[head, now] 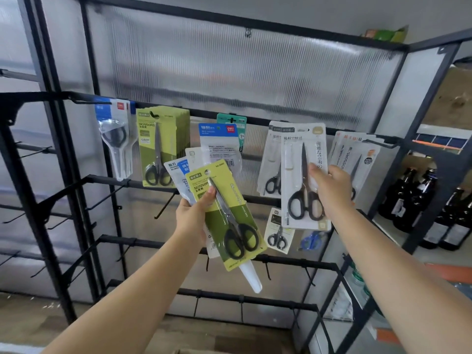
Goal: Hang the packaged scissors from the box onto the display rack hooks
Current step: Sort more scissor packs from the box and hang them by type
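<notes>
My left hand (194,213) grips a fanned stack of packaged scissors, with a green pack (224,213) holding black-handled scissors on top and white and blue packs behind it. My right hand (330,190) holds the right edge of a white pack (304,180) with black scissors, raised at the top rail of the black display rack (255,118). More packs hang on that rail: a blue-topped clear one (116,139), a green stack (161,146), a blue-white one (219,146) and white ones on the right (357,159). Two small packs (278,231) hang on a lower rail.
Empty black hooks (163,205) stick out from the lower rails and from the left rack section (38,175). Dark bottles (419,200) stand on a shelf to the right. A ribbed translucent panel (229,72) backs the rack. A cardboard edge (204,351) shows at the bottom.
</notes>
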A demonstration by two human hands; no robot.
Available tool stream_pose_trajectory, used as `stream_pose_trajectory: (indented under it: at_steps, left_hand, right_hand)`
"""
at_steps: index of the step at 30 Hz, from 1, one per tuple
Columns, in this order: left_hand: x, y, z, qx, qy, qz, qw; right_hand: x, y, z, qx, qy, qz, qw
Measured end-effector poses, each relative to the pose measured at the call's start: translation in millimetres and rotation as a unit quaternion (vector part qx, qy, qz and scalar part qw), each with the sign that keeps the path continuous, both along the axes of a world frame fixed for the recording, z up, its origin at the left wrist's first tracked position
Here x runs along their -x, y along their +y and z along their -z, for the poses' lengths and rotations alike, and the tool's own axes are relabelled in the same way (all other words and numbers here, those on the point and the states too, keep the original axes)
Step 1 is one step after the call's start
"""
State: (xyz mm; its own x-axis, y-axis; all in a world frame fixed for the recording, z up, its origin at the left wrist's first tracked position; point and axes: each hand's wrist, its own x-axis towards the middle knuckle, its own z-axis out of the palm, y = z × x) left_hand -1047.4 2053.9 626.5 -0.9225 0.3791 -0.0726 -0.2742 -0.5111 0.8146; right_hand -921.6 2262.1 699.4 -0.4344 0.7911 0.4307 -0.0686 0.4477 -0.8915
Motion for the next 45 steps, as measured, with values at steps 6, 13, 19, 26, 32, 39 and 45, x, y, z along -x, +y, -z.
stream_pose_trajectory:
  at_steps: [6, 13, 19, 26, 32, 39, 45]
  left_hand:
    - [2, -1, -4, -0.009, 0.017, 0.007, 1.000]
    - [7, -1, -9, -0.016, 0.012, 0.019, 1.000]
    - [13, -2, -7, -0.032, 0.032, 0.018, 0.999]
    - [14, -5, 4, -0.032, -0.003, 0.005, 0.999]
    - [8, -5, 6, -0.049, -0.013, 0.013, 0.999]
    - [-3, -11, -4, -0.091, -0.023, 0.033, 0.995]
    - [-15, -8, -6, -0.086, -0.049, 0.032, 0.995]
  right_hand:
    - [0, 4, 5, -0.019, -0.013, 0.017, 1.000]
    - [25, 16, 7, -0.055, 0.010, 0.010, 0.998]
    - [49, 25, -1, -0.091, -0.126, 0.053, 0.987]
    - [27, -66, 38, -0.043, -0.202, -0.215, 0.954]
    - [27, -102, 67, 0.069, -0.114, -0.312, 0.941]
    - [22, -110, 68, 0.107, 0.005, -0.290, 0.951]
    - [19, -106, 64, 0.137, 0.046, -0.264, 0.954]
